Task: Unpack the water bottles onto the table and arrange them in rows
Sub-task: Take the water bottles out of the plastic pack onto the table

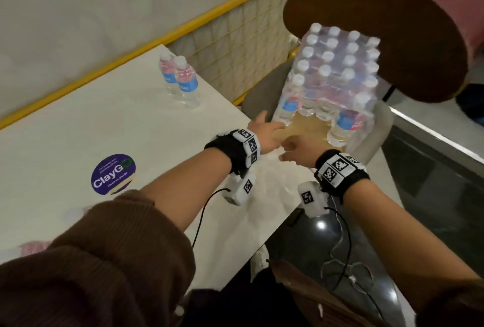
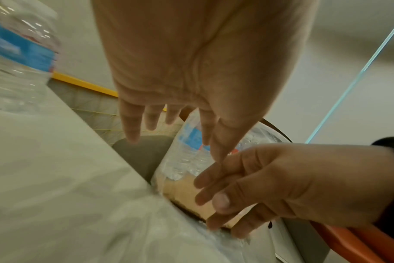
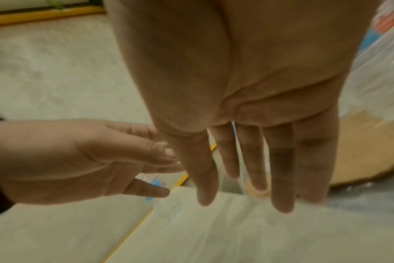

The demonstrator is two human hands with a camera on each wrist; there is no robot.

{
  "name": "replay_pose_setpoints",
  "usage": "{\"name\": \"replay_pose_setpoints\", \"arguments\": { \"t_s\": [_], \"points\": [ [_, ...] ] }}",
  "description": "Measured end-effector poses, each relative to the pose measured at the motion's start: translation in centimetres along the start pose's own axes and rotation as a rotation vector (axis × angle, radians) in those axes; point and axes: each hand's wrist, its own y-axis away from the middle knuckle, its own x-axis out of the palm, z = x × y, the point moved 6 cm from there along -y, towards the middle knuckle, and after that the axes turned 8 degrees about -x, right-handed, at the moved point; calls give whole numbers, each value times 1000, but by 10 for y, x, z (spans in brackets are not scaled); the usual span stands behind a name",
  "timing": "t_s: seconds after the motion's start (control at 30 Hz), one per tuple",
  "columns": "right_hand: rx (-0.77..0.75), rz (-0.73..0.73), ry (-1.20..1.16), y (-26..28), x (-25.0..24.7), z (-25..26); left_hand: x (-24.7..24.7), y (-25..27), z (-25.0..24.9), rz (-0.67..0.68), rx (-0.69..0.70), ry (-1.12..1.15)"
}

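Your desk point(image 1: 78, 122) was white with a faint mottled grain, and on it sat a round purple sticker point(image 1: 113, 174) with white lettering and a cream band. The two loose bottles point(image 1: 180, 79) were clear with white caps and blue labels under a pinkish-red band. The shrink-wrapped pack point(image 1: 332, 75) showed rows of white caps through clear film, blue and red labels, and a tan cardboard base. The wall rail point(image 1: 162, 38) was yellow. Your sleeve point(image 1: 104, 256) was brown, your wristbands point(image 1: 340, 169) black with black-and-white square markers. The chair back point(image 1: 392, 25) was dark brown.
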Motion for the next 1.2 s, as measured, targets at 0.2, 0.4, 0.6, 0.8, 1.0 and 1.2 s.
{"name": "replay_pose_setpoints", "arguments": {
  "t_s": [0.2,0.4,0.6,0.8,1.0,1.2],
  "points": [
    [-5,-351,-187,-26,-70,-22,-23,-41,-30,-84,43,21],
    [0,-229,-265,-55,-84,-5,-14,-47,-26,-33,28,65],
    [38,-360,-399,-57,-83,-13,-18,-54,-25,-43,50,137],
    [-188,-357,-457,-26,-57,-20,-2,-65,-38,-7,65,195],
    [152,-829,-873,11,-58,-100,-1,-70,-38,-123,95,204],
    [408,-1030,-817,4,-49,-118,-19,-49,-15,-186,92,210]
  ]
}}
